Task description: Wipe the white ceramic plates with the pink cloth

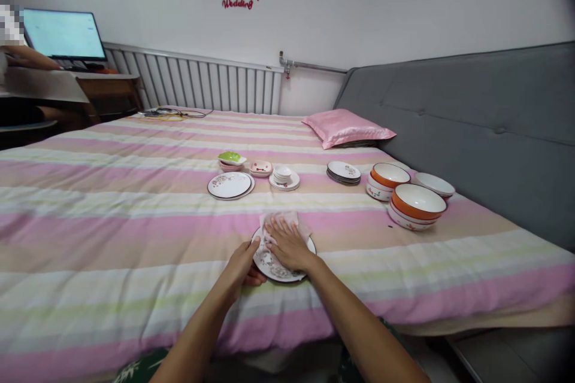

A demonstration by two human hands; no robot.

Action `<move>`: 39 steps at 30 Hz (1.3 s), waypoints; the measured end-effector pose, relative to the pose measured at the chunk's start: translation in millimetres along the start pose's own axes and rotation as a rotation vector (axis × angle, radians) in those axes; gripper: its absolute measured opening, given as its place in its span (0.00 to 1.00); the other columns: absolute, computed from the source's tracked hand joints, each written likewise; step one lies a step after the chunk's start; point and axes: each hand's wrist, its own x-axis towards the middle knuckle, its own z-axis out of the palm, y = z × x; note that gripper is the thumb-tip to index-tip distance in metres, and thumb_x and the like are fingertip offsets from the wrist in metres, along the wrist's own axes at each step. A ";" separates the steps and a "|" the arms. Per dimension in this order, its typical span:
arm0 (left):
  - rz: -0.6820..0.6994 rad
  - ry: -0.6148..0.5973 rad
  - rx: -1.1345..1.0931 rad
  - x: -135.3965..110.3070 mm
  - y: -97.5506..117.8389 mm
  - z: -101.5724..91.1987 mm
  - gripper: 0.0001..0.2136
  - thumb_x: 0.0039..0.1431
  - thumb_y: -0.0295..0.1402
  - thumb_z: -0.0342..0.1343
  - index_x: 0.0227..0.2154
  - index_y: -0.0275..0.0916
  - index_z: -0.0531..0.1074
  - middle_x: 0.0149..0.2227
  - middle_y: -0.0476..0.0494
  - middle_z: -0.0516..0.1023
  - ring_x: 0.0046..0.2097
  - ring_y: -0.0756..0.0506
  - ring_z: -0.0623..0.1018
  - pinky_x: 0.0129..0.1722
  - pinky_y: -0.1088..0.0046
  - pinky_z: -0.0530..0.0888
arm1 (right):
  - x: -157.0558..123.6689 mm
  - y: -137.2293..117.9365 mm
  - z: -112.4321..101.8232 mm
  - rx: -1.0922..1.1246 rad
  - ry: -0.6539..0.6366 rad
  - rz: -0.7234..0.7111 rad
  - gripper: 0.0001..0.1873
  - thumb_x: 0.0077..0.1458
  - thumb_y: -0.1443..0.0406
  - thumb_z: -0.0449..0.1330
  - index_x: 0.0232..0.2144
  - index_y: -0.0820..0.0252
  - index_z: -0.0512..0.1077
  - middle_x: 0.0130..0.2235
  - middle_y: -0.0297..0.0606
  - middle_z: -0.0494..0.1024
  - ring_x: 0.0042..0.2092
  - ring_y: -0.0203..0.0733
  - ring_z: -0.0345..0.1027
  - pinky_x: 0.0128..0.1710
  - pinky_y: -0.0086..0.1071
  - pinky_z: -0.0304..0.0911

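Plate (pixel 279 273), white, floral-patterned, left hand (pixel 242 264) pinching rim, right hand (pixel 287 243) spread flat on pink cloth (pixel 282 217)

A home bedroom is showing here: a striped quilt is covering the bed (pixel 135 203), a pink pillow (pixel 345 127) is lying by the grey headboard (pixel 471 114), and a radiator (pixel 197 81) is lining the wall.

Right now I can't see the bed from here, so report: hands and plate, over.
Left hand gripping plate by its rim. Right hand flat, pressing pink cloth onto it. Plate lies on striped bedspread. Bowls and spare plates farther back, apart.
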 end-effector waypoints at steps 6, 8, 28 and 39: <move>-0.014 0.019 -0.010 5.7 -3.7 0.5 0.24 0.54 0.52 0.46 0.41 0.35 0.66 0.19 0.47 0.74 0.19 0.48 0.73 0.17 0.77 0.68 | -2.6 -12.1 -2.6 0.099 -0.087 -0.199 0.31 0.62 0.51 0.37 0.64 0.54 0.39 0.66 0.37 0.36 0.66 0.46 0.25 0.62 0.48 0.26; -0.018 0.023 -0.017 6.6 -3.9 0.3 0.25 0.53 0.53 0.46 0.41 0.34 0.67 0.18 0.47 0.73 0.18 0.48 0.72 0.17 0.77 0.68 | -6.0 -16.8 -4.7 0.140 -0.126 -0.250 0.31 0.62 0.53 0.37 0.64 0.55 0.40 0.66 0.39 0.37 0.66 0.46 0.27 0.62 0.47 0.28; -0.014 -0.018 -0.034 6.7 -3.3 -4.9 0.28 0.52 0.55 0.46 0.42 0.33 0.67 0.22 0.45 0.75 0.20 0.48 0.73 0.21 0.74 0.71 | -60.8 10.3 -46.6 0.649 -0.238 -0.056 0.15 0.53 0.58 0.52 0.22 0.62 0.68 0.27 0.32 0.71 0.30 0.35 0.60 0.33 0.28 0.59; 0.071 -0.002 0.025 4.9 -6.0 -3.5 0.22 0.52 0.43 0.57 0.45 0.33 0.66 0.23 0.44 0.76 0.22 0.46 0.77 0.20 0.74 0.72 | -65.6 35.0 -60.9 0.903 0.343 0.353 0.23 0.51 0.48 0.45 0.25 0.61 0.64 0.21 0.31 0.64 0.22 0.33 0.55 0.22 0.27 0.54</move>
